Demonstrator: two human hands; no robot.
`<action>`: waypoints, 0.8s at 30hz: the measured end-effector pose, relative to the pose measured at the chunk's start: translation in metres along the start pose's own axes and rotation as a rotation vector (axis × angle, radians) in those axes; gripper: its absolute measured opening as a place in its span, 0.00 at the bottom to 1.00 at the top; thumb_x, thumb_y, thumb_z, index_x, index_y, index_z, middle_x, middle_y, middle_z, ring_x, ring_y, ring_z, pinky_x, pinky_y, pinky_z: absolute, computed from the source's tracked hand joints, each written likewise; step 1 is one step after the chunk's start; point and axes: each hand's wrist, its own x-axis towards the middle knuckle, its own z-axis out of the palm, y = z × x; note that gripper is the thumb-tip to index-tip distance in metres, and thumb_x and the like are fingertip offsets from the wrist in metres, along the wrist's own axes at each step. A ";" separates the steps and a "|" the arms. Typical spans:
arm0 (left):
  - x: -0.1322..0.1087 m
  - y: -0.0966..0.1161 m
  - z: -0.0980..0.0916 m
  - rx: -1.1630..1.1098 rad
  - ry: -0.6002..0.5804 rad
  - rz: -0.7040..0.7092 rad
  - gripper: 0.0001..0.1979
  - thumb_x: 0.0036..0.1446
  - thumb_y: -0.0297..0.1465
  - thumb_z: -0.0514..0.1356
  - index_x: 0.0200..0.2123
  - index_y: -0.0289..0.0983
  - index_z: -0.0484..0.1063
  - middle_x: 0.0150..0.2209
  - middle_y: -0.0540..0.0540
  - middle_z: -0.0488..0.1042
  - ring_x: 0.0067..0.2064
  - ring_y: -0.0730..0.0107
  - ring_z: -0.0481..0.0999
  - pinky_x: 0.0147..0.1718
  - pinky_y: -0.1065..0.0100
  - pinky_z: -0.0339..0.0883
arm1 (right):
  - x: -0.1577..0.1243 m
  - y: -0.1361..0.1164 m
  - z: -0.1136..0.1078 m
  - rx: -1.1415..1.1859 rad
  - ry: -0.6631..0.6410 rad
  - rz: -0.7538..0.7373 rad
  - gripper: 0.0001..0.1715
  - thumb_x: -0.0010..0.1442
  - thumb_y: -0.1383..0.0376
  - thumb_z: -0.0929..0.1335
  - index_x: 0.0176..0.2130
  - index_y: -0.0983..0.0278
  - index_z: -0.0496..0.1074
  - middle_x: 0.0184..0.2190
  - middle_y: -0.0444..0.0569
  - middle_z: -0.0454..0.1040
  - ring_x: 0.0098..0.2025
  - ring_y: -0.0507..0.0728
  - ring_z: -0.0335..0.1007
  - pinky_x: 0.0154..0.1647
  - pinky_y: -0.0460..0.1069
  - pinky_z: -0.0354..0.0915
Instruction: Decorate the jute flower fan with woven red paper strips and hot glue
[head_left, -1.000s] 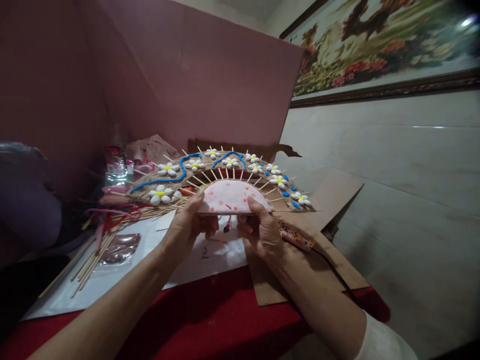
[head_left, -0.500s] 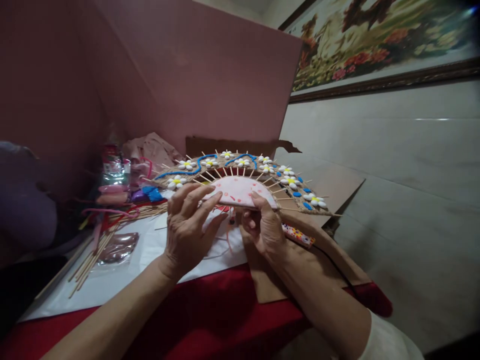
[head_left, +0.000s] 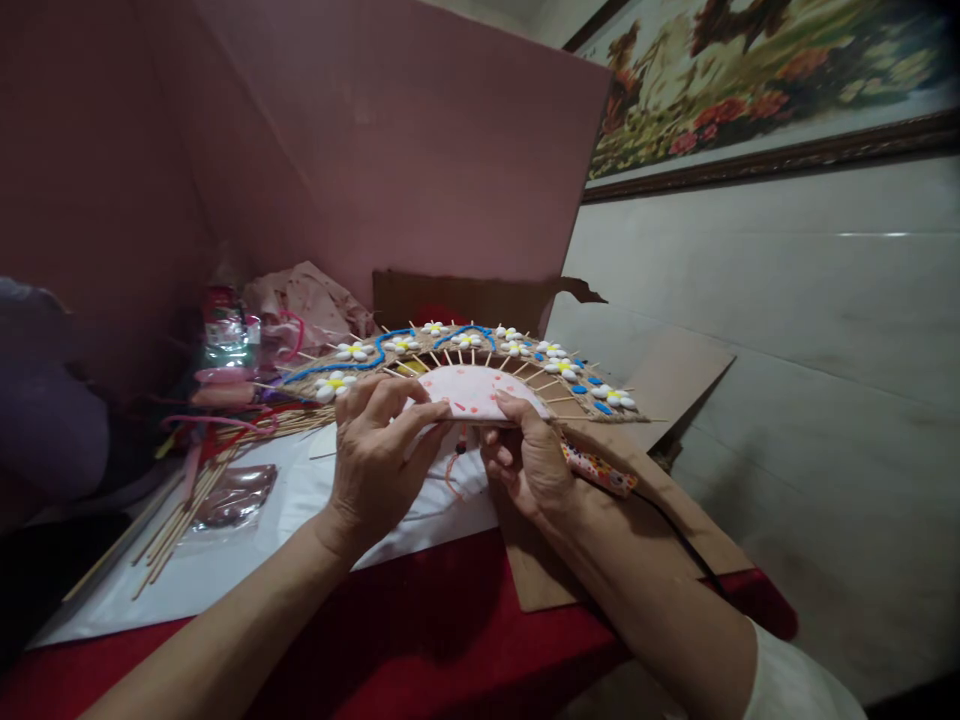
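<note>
A handmade fan [head_left: 487, 392] is held up above the table, tilted away from me. Its half-round base is covered in pale pink cloth with reddish marks, and thin sticks spread from it to a woven twine arc [head_left: 315, 376]. White flowers with yellow centres, blue dots and a blue wavy line decorate that arc. My left hand [head_left: 379, 455] is closed on the left end of the pink base, thumb below. My right hand [head_left: 529, 455] pinches the right end, thumb on the front and fingers curled beneath. A reddish cord with a dark bead [head_left: 459, 450] hangs under the base.
On white paper [head_left: 315, 490] at left lie thin sticks [head_left: 176, 520] and a clear packet [head_left: 236, 495]. Bagged craft materials [head_left: 229, 345] stand behind them. A glue gun in patterned wrap [head_left: 600, 470] rests on cardboard [head_left: 645, 520] at right. Red cloth [head_left: 427, 610] covers the table's front.
The fan has tipped flatter, its far arc lower and slightly to the left in view. Both hands keep hold of the base, and the left fingers have shifted a little along it.
</note>
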 end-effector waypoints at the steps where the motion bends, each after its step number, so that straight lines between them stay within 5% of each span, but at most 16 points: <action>1: 0.000 0.000 0.000 -0.007 -0.004 -0.011 0.05 0.51 0.29 0.63 0.34 0.41 0.75 0.36 0.46 0.73 0.42 0.60 0.69 0.44 0.54 0.59 | 0.000 0.000 -0.001 0.004 -0.007 0.002 0.13 0.47 0.60 0.70 0.24 0.66 0.65 0.13 0.38 0.66 0.09 0.42 0.48 0.06 0.37 0.45; 24: 0.006 -0.010 -0.003 -0.016 -0.041 0.131 0.05 0.52 0.28 0.62 0.34 0.43 0.75 0.33 0.49 0.75 0.38 0.64 0.70 0.44 0.55 0.58 | 0.003 0.001 -0.004 0.014 -0.011 0.003 0.12 0.47 0.61 0.69 0.24 0.66 0.64 0.12 0.37 0.64 0.10 0.42 0.48 0.07 0.37 0.45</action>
